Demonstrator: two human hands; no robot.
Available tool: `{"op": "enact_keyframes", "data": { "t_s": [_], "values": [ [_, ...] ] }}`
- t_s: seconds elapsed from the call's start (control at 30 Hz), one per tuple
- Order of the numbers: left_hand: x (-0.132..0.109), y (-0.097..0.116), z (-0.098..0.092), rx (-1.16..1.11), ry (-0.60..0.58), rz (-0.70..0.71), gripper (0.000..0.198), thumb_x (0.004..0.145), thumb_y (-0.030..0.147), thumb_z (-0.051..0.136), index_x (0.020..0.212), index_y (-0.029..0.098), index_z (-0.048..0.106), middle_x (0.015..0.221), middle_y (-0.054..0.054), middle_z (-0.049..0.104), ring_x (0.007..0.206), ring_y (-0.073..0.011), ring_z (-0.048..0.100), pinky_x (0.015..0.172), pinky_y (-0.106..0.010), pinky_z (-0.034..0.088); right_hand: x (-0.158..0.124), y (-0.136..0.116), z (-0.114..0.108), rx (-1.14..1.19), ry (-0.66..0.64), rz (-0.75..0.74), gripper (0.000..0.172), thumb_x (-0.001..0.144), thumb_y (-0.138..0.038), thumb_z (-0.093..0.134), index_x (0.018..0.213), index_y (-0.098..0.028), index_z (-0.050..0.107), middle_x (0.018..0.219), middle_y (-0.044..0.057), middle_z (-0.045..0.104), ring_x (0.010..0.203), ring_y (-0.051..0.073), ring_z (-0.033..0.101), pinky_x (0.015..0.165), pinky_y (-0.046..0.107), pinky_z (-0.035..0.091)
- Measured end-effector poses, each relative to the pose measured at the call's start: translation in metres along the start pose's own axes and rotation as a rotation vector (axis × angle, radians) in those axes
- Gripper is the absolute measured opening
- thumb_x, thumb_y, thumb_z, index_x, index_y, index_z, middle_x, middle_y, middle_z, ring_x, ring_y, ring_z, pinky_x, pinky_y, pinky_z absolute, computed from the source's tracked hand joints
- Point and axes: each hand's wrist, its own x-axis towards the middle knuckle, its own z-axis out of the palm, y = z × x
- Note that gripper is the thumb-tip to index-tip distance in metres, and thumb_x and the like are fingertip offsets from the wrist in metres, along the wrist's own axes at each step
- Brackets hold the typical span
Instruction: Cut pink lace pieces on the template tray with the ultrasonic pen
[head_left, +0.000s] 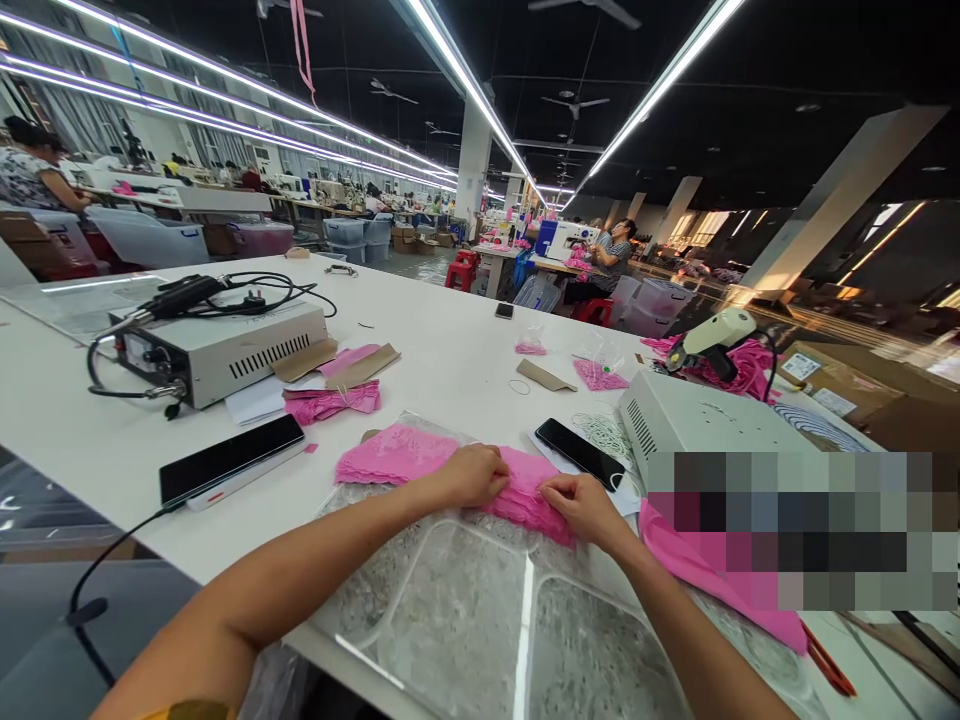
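We see layered pink fabric [401, 452] toward the near edge of the counter [427, 340], left hand [476, 475] pinching its middle, right hand [589, 507] pinching nearer its right end, its left end outside the grip.

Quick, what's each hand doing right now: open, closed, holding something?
Left hand: fingers curled against the pink fabric; whether it grips cannot be told.
Right hand: closed, pinching the pink fabric's edge.

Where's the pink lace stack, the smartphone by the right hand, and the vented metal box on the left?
Pink lace stack [409, 456]: head view, top layer, left half.
Smartphone [579, 453]: head view, middle of its black screen.
Vented metal box [262, 355]: head view, slotted side.
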Motion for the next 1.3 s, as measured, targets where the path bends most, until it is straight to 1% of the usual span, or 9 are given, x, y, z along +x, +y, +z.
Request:
{"op": "enact_keyframes", "data": {
  "t_s": [0.17,0.23,0.3,0.43,0.6,0.77,0.97,1.13,1.3],
  "values": [
    [0.004,0.017,-0.002,0.058,0.024,-0.052,0.033,0.095,0.042,0.060,0.112,0.014,0.062,0.111,-0.008,0.064,0.102,-0.0219,0.063,0.089,-0.044,0.053,0.001,-0.003,-0.004,-0.017,0.037,-0.053,0.035,0.090,-0.045,0.056,0.074,-0.015,0.063,0.068,-0.002,0.059,0.063,0.013,0.057,0.059,0.027,0.047],
    [0.010,0.026,0.001,0.097,0.047,-0.071,0.034,0.094,0.042,0.060,0.113,0.014,0.062,0.114,-0.009,0.063,0.106,-0.0234,0.061,0.093,-0.046,0.051,0.000,-0.008,-0.007,-0.015,0.104,-0.099,0.035,0.089,-0.043,0.053,0.067,-0.018,0.064,0.069,0.001,0.061,0.065,0.015,0.056,0.060,0.029,0.045],
    [0.016,0.030,0.003,0.133,0.067,-0.087,0.030,0.095,0.038,0.060,0.114,0.014,0.062,0.117,-0.009,0.063,0.108,-0.0235,0.061,0.093,-0.046,0.051,-0.001,-0.013,-0.011,-0.011,0.176,-0.139,0.032,0.087,-0.042,0.052,0.069,-0.019,0.067,0.080,0.005,0.064,0.068,0.016,0.056,0.062,0.030,0.044],
    [0.016,0.016,0.002,0.177,0.112,-0.117,0.028,0.096,0.033,0.060,0.117,0.014,0.061,0.118,-0.009,0.062,0.105,-0.0223,0.062,0.091,-0.044,0.053,-0.009,-0.015,-0.016,-0.012,0.303,-0.179,0.028,0.085,-0.041,0.054,0.072,-0.020,0.069,0.087,0.007,0.059,0.068,0.015,0.053,0.062,0.031,0.044],
    [-0.006,-0.013,-0.002,0.185,0.158,-0.110,0.025,0.096,0.031,0.060,0.115,0.014,0.061,0.114,-0.008,0.063,0.100,-0.0203,0.064,0.088,-0.042,0.054,-0.017,-0.006,-0.016,0.020,0.430,-0.154,0.031,0.081,-0.048,0.061,0.071,-0.021,0.073,0.084,0.006,0.049,0.069,0.017,0.047,0.056,0.030,0.041],
    [-0.041,-0.013,0.002,0.159,0.212,-0.034,0.019,0.096,0.012,0.052,0.110,0.015,0.064,0.108,-0.009,0.066,0.098,-0.0212,0.063,0.088,-0.040,0.051,-0.034,-0.009,-0.012,0.137,0.427,-0.118,0.034,0.077,-0.055,0.064,0.072,-0.023,0.076,0.088,0.007,0.049,0.067,0.015,0.046,0.055,0.031,0.044],
    [-0.078,-0.010,0.017,0.049,0.237,0.093,0.026,0.092,0.008,0.049,0.107,0.019,0.067,0.102,-0.009,0.068,0.094,-0.0210,0.062,0.090,-0.038,0.047,-0.074,-0.018,0.009,0.329,0.292,-0.020,0.023,0.068,-0.048,0.075,0.072,-0.026,0.078,0.097,0.009,0.060,0.080,0.019,0.057,0.067,0.033,0.050],
    [-0.061,-0.026,0.024,-0.094,0.314,-0.012,0.032,0.093,0.010,0.045,0.111,0.020,0.069,0.105,-0.007,0.069,0.096,-0.0187,0.065,0.087,-0.031,0.051,-0.068,-0.002,0.002,0.585,0.362,0.200,0.035,0.070,-0.048,0.072,0.094,-0.023,0.075,0.083,0.005,0.063,0.057,0.011,0.051,0.050,0.027,0.044],
    [-0.051,-0.028,0.021,-0.245,0.350,-0.071,0.030,0.094,0.014,0.045,0.108,0.017,0.072,0.097,-0.008,0.071,0.091,-0.0194,0.067,0.084,-0.031,0.053,-0.062,0.005,-0.011,0.779,0.365,0.350,0.041,0.058,-0.039,0.080,0.093,-0.019,0.073,0.078,0.006,0.066,0.052,0.011,0.051,0.039,0.023,0.034]
  ]
}}
